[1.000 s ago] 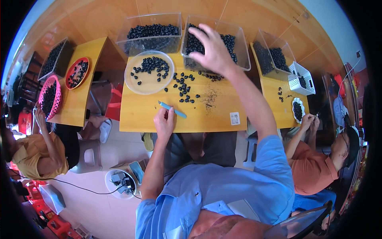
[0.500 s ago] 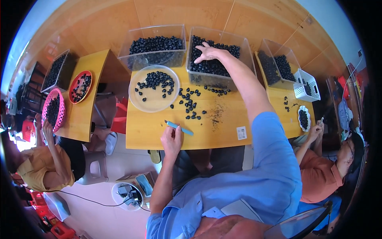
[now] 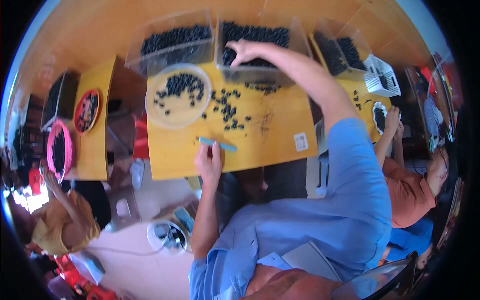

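Left hand (image 3: 208, 162): above the near part of the yellow surface (image 3: 270, 151), thumb and fingers pinching a slim teal tool (image 3: 228, 147). The tool lies slantwise across my fingertips, its ends projecting on both sides; the left one is darker.

Right hand (image 3: 244, 51): stretched forward over the near wall of a clear bin (image 3: 245, 74), thumb and fingers spread apart above the dark round pieces (image 3: 260, 34) heaped inside. Whether the fingertips touch any of them, I cannot tell; the view is blurred.

Position of pieces: a second clear bin (image 3: 175, 56), just left of the first, holds another heap. In front of it sits a shallow round tray (image 3: 182, 116), pieces gathered mostly toward its far side. Loose pieces (image 3: 229, 111) lie scattered on the surface, to the right of the tray. Right of these: brown crumbs (image 3: 265, 122), then a white label (image 3: 301, 142) near the front edge.

Neighbouring places: at right, a co-worker's hands are beside a white scalloped dish (image 3: 380, 119) of dark pieces; at left, another co-worker's hands are near a pink basket (image 3: 69, 150).
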